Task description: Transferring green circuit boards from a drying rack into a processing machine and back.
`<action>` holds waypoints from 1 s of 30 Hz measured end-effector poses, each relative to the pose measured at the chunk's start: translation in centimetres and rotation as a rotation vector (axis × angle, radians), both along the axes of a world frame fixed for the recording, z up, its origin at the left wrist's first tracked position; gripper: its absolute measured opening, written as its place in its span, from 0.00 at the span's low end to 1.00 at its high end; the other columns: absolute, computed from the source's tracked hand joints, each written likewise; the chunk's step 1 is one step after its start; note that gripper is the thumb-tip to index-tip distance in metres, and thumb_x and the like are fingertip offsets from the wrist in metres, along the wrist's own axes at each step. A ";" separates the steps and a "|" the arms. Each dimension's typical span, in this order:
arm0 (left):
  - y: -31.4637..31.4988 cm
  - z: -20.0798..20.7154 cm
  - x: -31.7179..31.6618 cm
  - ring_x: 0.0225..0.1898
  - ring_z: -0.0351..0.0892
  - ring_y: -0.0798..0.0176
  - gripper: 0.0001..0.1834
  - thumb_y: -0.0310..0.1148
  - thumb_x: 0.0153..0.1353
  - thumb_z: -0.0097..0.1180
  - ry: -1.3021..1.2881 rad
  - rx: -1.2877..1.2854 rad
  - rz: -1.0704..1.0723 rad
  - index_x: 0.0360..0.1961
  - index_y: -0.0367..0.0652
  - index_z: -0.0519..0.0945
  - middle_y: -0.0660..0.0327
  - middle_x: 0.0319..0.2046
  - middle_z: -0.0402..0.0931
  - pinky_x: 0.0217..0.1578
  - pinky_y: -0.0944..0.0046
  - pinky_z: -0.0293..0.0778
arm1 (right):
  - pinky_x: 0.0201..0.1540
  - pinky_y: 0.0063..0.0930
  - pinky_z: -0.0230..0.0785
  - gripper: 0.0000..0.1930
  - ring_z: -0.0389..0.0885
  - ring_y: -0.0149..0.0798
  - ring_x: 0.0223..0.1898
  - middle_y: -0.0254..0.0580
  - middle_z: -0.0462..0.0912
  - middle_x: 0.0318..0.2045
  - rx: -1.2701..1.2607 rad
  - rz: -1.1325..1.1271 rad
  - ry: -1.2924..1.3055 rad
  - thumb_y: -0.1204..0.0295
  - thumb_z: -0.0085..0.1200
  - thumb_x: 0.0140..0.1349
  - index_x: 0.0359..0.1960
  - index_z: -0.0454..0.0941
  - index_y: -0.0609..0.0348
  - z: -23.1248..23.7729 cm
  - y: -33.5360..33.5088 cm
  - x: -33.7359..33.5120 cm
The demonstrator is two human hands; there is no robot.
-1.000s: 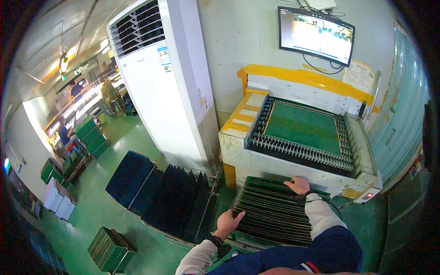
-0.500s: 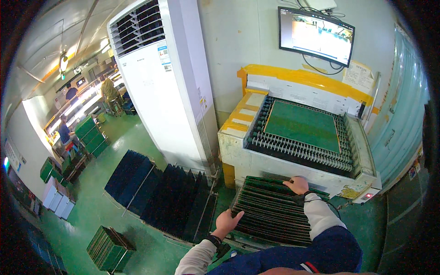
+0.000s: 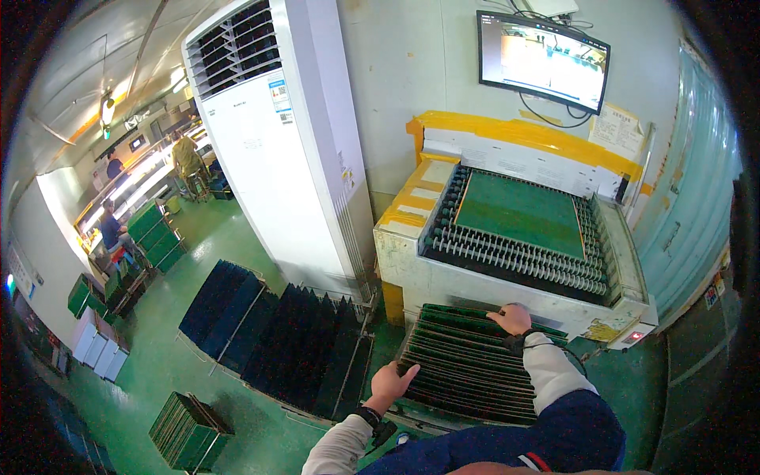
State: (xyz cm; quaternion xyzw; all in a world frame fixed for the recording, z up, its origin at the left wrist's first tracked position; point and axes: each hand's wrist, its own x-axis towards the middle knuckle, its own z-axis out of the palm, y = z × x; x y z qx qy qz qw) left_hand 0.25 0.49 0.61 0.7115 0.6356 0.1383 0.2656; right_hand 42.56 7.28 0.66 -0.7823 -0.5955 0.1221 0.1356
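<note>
Upright thin green boards (image 3: 467, 368) stand in a close row in a rack in front of me, edges up. At the row's left end, my left hand (image 3: 388, 383) is closed on a board's edge, thumb on the row's side; its lower fingers are hidden. Farther back and to the right, my right hand (image 3: 513, 319) curls over the top edge of a board, thumb pointing left. Just beyond the rack, a large green board (image 3: 519, 218) lies flat on the rollers (image 3: 514, 257) of a machine (image 3: 507, 289).
Racks of dark panels (image 3: 297, 356) stand left of me, beside a tall white air conditioner (image 3: 265, 158). Another board rack (image 3: 190, 431) is on the green floor. A screen (image 3: 544, 62) hangs on the wall. People (image 3: 190, 162) work at a lit bench far left.
The view shifts very slightly. Both hands keep their places at the boards, and the flat board on the rollers shows no clear movement.
</note>
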 end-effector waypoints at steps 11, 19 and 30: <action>-0.1 -0.5 -0.1 0.43 0.87 0.37 0.45 0.75 0.62 0.53 -0.026 0.016 0.012 0.44 0.35 0.84 0.41 0.38 0.86 0.44 0.43 0.81 | 0.40 0.48 0.77 0.34 0.87 0.54 0.34 0.52 0.88 0.30 -0.025 0.008 -0.029 0.34 0.61 0.61 0.31 0.90 0.59 0.6 0.0 -0.4; 0.1 -0.8 -0.1 0.43 0.87 0.37 0.45 0.76 0.62 0.53 0.001 0.023 0.009 0.42 0.34 0.83 0.41 0.37 0.86 0.44 0.43 0.81 | 0.41 0.48 0.78 0.36 0.87 0.54 0.34 0.52 0.89 0.30 0.016 0.035 -0.062 0.32 0.59 0.60 0.32 0.90 0.60 0.0 0.2 -0.2; -0.1 -1.0 -0.2 0.43 0.86 0.36 0.46 0.76 0.62 0.53 -0.064 0.037 -0.007 0.42 0.33 0.83 0.40 0.37 0.86 0.44 0.43 0.81 | 0.37 0.46 0.77 0.36 0.84 0.51 0.28 0.49 0.87 0.25 -0.059 0.004 -0.036 0.32 0.59 0.61 0.28 0.90 0.60 -0.1 0.3 0.2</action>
